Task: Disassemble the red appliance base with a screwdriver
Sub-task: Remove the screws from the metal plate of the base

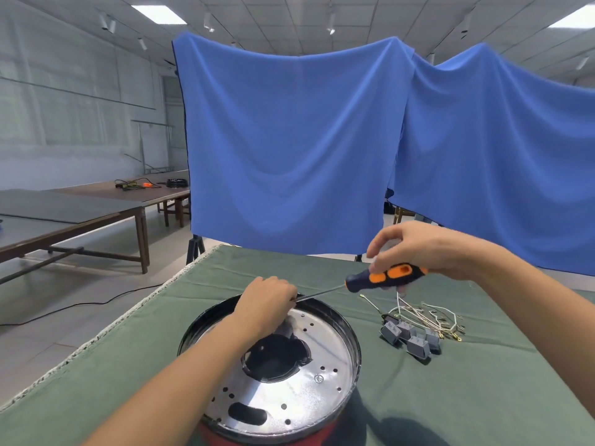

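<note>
The red appliance base (267, 441) stands upside up at the near middle of the table, with a black rim and a shiny perforated metal plate (309, 381) inside. My left hand (267, 300) hovers over its far rim with fingers curled round the tip of the screwdriver shaft. My right hand (418, 249) holds the black and orange screwdriver (386, 276) by its handle, lying nearly level and pointing left. What the tip touches is hidden under my left hand.
A bundle of wires with grey connector blocks (415, 329) lies on the green table cloth (483, 381) right of the base. A blue curtain (289, 140) hangs behind the table. Brown tables (80, 214) stand at the left.
</note>
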{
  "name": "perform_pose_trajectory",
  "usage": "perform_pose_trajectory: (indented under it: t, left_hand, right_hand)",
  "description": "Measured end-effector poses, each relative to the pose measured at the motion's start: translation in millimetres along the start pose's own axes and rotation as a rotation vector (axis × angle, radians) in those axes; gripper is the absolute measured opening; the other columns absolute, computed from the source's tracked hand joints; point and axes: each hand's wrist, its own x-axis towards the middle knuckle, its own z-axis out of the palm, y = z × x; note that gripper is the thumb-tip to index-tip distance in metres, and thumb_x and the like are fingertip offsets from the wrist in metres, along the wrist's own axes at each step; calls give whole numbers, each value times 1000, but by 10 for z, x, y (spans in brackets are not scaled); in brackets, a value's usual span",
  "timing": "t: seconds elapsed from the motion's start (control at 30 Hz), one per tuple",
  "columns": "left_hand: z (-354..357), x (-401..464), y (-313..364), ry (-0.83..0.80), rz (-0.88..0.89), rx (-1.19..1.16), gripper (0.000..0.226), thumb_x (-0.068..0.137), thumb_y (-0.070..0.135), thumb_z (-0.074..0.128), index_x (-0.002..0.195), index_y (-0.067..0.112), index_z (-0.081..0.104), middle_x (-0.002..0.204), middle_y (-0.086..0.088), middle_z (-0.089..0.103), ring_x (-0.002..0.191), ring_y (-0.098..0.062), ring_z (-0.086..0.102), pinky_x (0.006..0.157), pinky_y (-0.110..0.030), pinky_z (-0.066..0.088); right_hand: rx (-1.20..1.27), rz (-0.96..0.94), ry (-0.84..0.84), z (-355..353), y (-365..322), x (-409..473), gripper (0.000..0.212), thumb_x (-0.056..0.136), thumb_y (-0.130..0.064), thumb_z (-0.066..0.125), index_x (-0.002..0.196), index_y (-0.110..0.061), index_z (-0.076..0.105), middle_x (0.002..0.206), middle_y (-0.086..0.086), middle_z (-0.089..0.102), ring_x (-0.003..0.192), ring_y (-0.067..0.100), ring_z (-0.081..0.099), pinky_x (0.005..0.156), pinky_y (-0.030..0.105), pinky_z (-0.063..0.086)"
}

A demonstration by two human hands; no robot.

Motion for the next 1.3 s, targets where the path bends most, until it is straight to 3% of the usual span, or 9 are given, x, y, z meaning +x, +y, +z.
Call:
perform_pose_trajectory:
  t: [0.17,0.27,0.37,0.5,0.6,0.87,0.97,1.13,1.3]
  left_hand:
    - [28,29,-18,99,-120,-174,21,98,31,46,96,18,62,101,2,64,99,-22,56,73,-30,32]
    - [60,26,36,76,-188,-300,23,94,31,51,82,13,60,89,-2,64,90,-26,56,66,-32,34]
    - [88,15,59,34,-218,-401,22,91,31,55,82,13,62,84,-4,65,86,-27,57,62,-31,35]
    - [124,-19,28,-12,-300,-634,7,83,24,65,84,22,71,83,6,69,83,-17,61,73,-29,49]
    - [148,-35,25,-55,-340,-745,20,79,14,66,97,19,72,86,8,62,79,-12,57,72,-22,45]
    - [195,-32,42,-85,-353,-753,24,84,8,58,100,15,74,90,-1,69,73,-13,56,71,-22,46]
    - [206,-32,43,-65,-341,-744,22,86,12,61,103,17,74,88,6,54,72,-11,53,75,-24,46]
    - [217,-31,67,-60,-309,-702,18,87,24,66,102,21,75,95,6,46,95,-18,54,86,-30,45]
    - [223,-22,84,-55,-330,-697,18,87,27,66,101,22,74,95,7,48,99,-18,56,90,-35,46]
  right_hand:
    - [201,-151,378,99,-75,27,15,73,-10,76,81,-10,64,70,5,65,61,21,66,60,34,60]
    - [33,-389,719,418,-111,92,16,77,-25,70,80,-18,56,64,-9,60,62,18,61,57,35,53]
    - [-292,-527,887,590,-218,181,24,82,-40,64,78,-19,51,57,-8,53,60,24,54,57,31,39]
    - [-314,-583,896,576,-375,293,17,80,-26,61,72,-16,50,49,-6,48,53,27,45,57,31,40]
    - [-366,-646,923,569,-428,307,14,77,-20,60,70,-14,49,47,-4,46,51,28,43,54,32,39]
    - [-430,-747,983,537,-449,301,12,72,-13,62,68,-8,51,46,1,47,47,28,38,50,32,41]
    - [-403,-732,980,503,-463,301,12,73,-13,62,67,-7,53,45,-2,43,47,27,41,50,31,39]
    - [-402,-708,965,518,-481,295,12,74,-14,62,69,-6,53,47,1,44,50,30,43,52,33,39]
    - [-406,-717,968,532,-450,293,13,74,-13,62,69,-6,53,47,3,47,50,31,45,52,34,41]
